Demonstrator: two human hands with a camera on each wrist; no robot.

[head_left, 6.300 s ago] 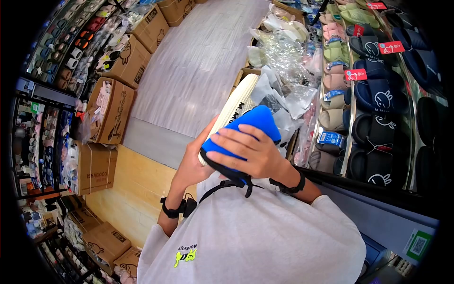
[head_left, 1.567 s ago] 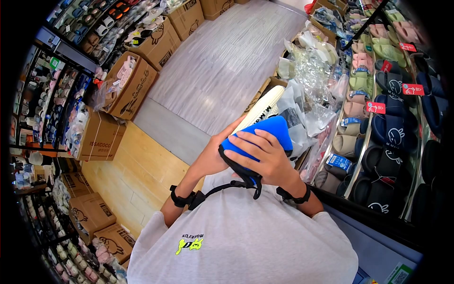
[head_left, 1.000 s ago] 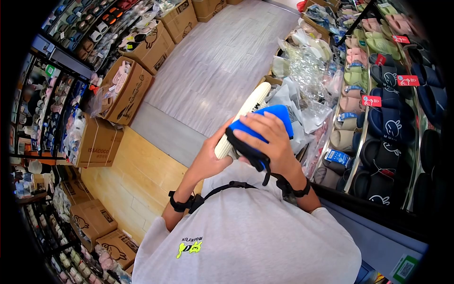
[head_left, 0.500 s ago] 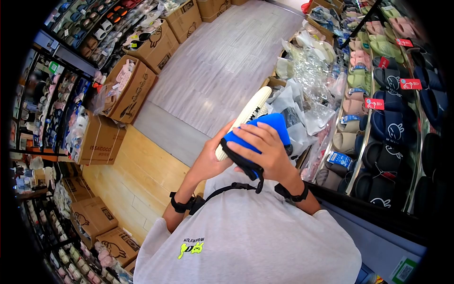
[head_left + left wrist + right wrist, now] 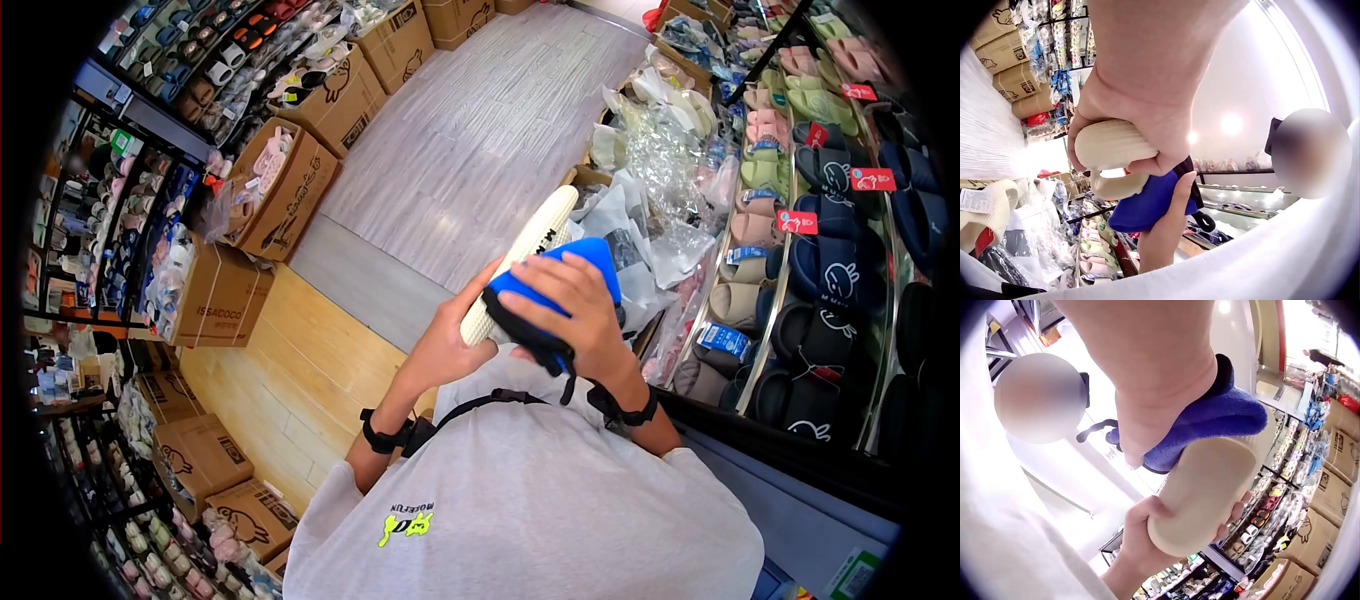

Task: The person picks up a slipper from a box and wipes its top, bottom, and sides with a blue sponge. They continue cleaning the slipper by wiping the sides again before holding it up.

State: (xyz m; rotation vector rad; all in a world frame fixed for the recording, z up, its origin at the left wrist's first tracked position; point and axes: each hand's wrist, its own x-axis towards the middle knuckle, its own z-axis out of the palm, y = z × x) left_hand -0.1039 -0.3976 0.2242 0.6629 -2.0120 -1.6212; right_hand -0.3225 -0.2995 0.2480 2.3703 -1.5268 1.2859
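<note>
A cream ribbed slipper [image 5: 545, 222] with black lettering slants up in front of the chest. My left hand [image 5: 447, 335] grips its near end; in the left wrist view the fingers wrap the slipper [image 5: 1113, 145]. Bent over a blue fuzzy cloth or mitt [image 5: 592, 262] with black edging and a strap, my right hand [image 5: 578, 318] holds it against the slipper's upper side. The right wrist view shows the slipper's smooth sole [image 5: 1207, 494], with the blue cloth [image 5: 1216, 419] touching its other side. The right palm is hidden.
Racks of slippers [image 5: 825, 260] stand close on the right, beside a heap of plastic-wrapped items [image 5: 660, 130]. Cardboard boxes [image 5: 290, 190] and shelves line the left. Grey and yellow flooring [image 5: 300, 360] runs between them.
The right hand and blue cloth have shifted and tilted slightly against the slipper, with the black edge turned lower right. The left hand keeps its hold. The head view has shifted a little.
</note>
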